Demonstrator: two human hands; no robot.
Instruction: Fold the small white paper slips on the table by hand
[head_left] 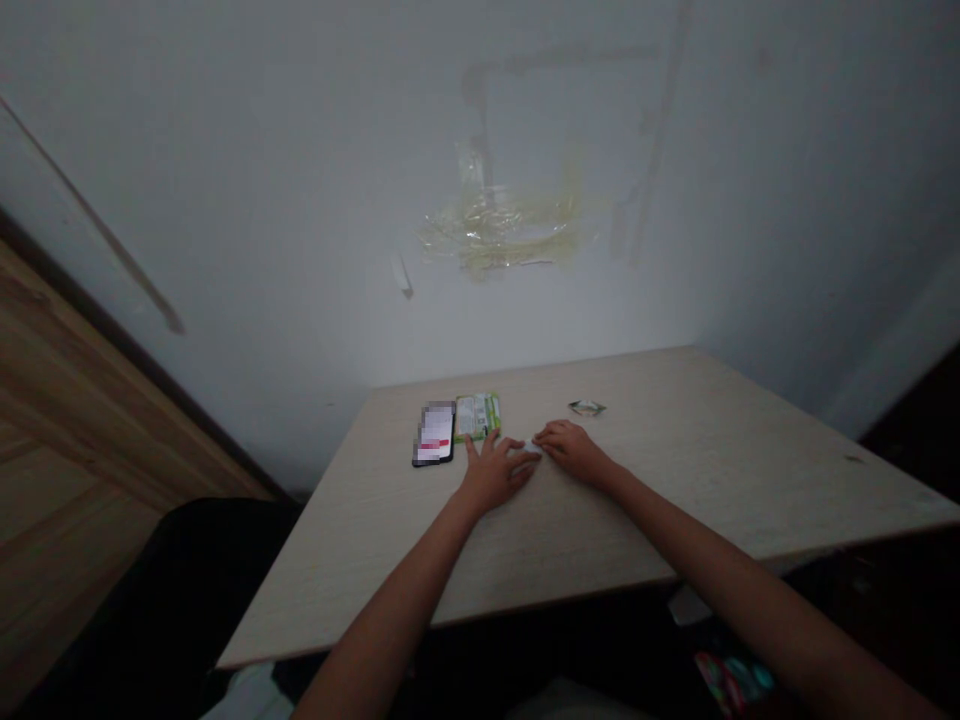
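A small white piece (532, 447), perhaps paper, lies on the table between my hands; its kind is too small to make out. My left hand (493, 475) rests on the tabletop with its fingers spread. Some of its fingers reach the near side of the white piece, while others point up at the lower edge of a green and white printed packet (478, 416). From the other side, my right hand (576, 453) has its fingers pressed together on the white piece. Beyond the right hand sits a small folded packet-like thing (586, 408) with a dark and pale surface.
A phone (435, 434) with a lit screen lies left of the green packet. The pale wooden table (360, 540) stands against a wall (300, 250) bearing clear tape (510, 230). A dark chair-like shape (202, 560) is at left, beside wooden panelling (67, 440).
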